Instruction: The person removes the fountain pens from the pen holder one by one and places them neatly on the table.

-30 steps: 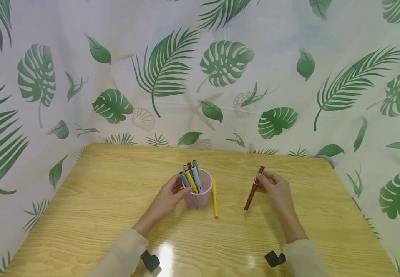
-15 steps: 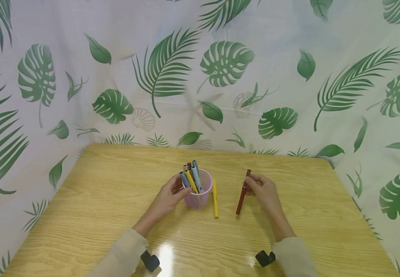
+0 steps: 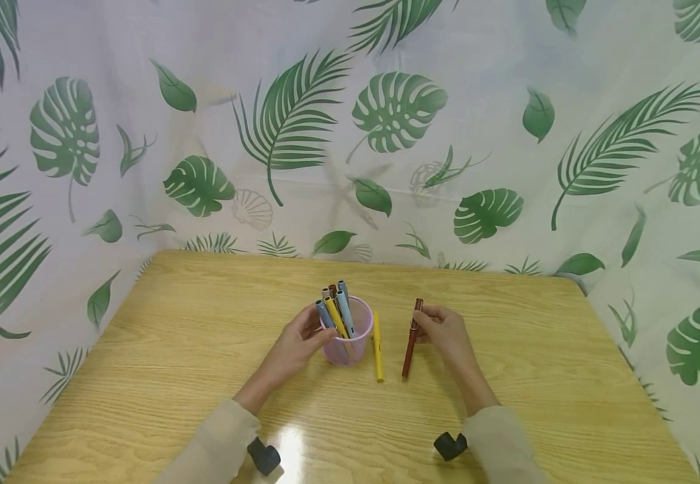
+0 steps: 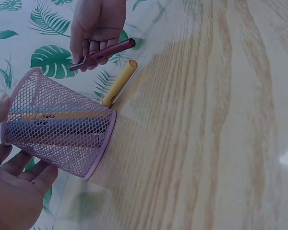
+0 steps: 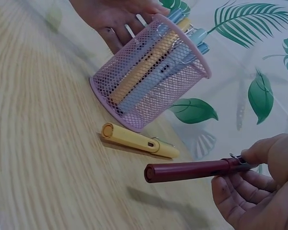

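no brand, label or writing can be read on any pen or on the cup; the pens are too small in the head view, and the wrist views show only plain barrels.

the right hand (image 3: pixel 443 331) pinches a dark red pen (image 3: pixel 411 338) near its clip end, fingers and thumb curled round the barrel. the pen hangs almost upright over the counter (image 3: pixel 174 349), its lower end close to the wood; whether it touches cannot be told. in the right wrist view the clip end is hidden inside the fingers (image 5: pixel 259 149) and only the capped length sticks out.

the left hand (image 3: pixel 292 346) rests against the left side of a pink mesh cup (image 3: pixel 347 336), fingers lightly bent round its wall. the left wrist view shows only part of the palm and fingers, cut off by the frame's edge. the cup stands near the middle of the counter and holds several pens (image 3: pixel 334 306), blue, yellow and brown; their lower halves show only dimly through the mesh.

a yellow pen (image 3: pixel 377 347) lies flat on the counter just right of the cup, between it and the dark red pen, and seems to touch the cup's base at its far end.

a leaf-print cloth (image 3: pixel 386 121) hangs behind and to both sides of the counter. pale sleeves (image 3: pixel 216 444) cover both forearms, and the black wrist cameras (image 3: pixel 263 456) are partly cut off at the near edge.
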### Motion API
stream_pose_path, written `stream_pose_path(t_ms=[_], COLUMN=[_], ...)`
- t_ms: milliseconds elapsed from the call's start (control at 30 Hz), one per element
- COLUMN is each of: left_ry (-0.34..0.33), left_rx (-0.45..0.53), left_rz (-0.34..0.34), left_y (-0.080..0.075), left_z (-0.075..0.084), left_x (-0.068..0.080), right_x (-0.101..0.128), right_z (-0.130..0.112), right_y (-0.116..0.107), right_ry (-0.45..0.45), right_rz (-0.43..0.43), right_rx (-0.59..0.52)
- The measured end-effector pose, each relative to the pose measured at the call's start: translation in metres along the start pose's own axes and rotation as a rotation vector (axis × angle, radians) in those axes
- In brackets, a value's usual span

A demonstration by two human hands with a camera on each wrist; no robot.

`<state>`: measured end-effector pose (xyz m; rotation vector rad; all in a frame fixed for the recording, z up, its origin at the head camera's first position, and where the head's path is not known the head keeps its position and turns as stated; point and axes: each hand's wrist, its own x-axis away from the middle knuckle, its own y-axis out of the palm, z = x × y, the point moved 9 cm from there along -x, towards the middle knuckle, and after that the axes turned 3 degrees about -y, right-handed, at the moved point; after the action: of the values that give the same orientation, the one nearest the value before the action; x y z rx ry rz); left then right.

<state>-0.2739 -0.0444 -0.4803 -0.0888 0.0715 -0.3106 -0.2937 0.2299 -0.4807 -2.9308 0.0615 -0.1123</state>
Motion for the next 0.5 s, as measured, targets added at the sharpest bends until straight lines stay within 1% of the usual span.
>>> stream_pose_path(t_ms=[133, 333, 500], left_ry=[0.000, -0.005, -0.005], left_rx=[-0.002, -0.005, -0.006], left_rz=[-0.001, -0.004, -0.001], left_y=[0.000, 0.000, 0.000], left_z=[0.000, -0.002, -0.003], left_x=[0.000, -0.001, -0.001], right_x=[-0.001, -0.002, -0.005], right_z=[0.002, 0.006, 0.009], right_y=[0.006, 0.013, 0.017], right_ry=[0.007, -0.001, -0.006], right_rz=[0.009, 0.014, 0.023], right_rx=[0.053, 0.088, 0.154])
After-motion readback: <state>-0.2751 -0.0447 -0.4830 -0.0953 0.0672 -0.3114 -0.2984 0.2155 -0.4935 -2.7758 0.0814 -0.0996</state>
